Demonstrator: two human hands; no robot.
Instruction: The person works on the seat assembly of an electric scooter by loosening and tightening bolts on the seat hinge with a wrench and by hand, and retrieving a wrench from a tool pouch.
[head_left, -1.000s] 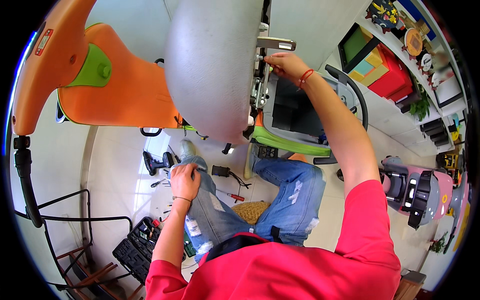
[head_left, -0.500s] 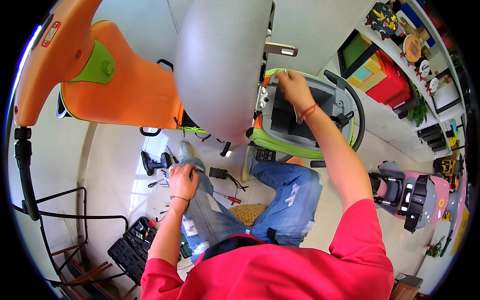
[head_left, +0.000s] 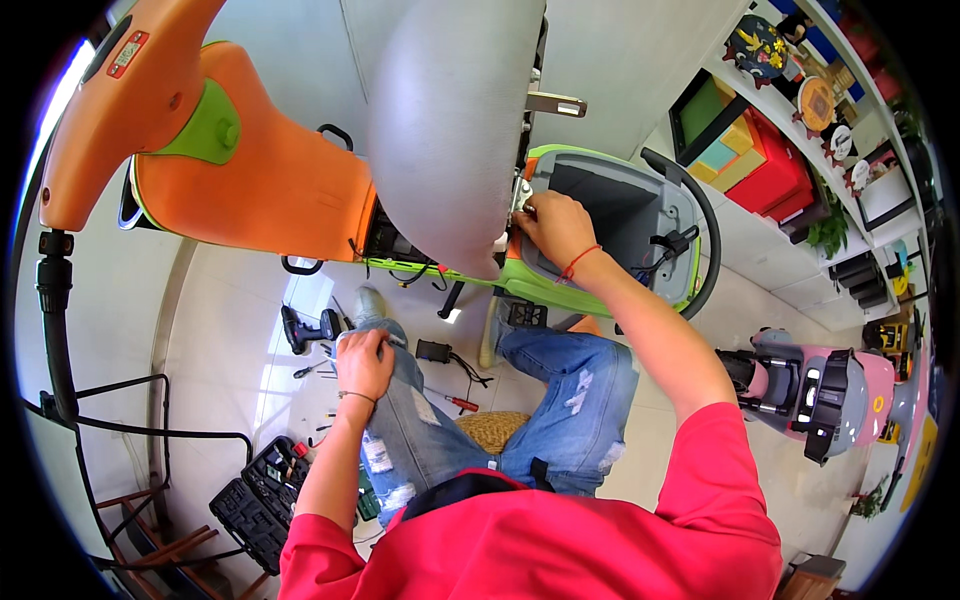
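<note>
My right hand (head_left: 557, 228) reaches to a metal hinge bracket (head_left: 521, 193) at the base of the raised grey seat (head_left: 440, 130). Its fingertips are pinched together against the bracket; what they hold, if anything, is hidden by the fingers. Behind that hand lies the open grey storage bin (head_left: 600, 163) of an orange and green scooter (head_left: 270, 190), with a black cable and connector (head_left: 672, 243) at its right side. My left hand (head_left: 364, 363) rests on my left knee, fingers spread over the jeans, holding nothing.
A cordless drill (head_left: 308, 329), a black box with wires (head_left: 434, 351) and a red-handled screwdriver (head_left: 461, 403) lie on the floor. An open tool case (head_left: 262, 492) sits lower left. At the right stand a pink and grey scooter (head_left: 820, 395) and shelves (head_left: 790, 110) of ornaments.
My right hand has moved left and down, from above the bin's back edge to the hinge bracket. The left hand stays on the knee. The view has shifted slightly.
</note>
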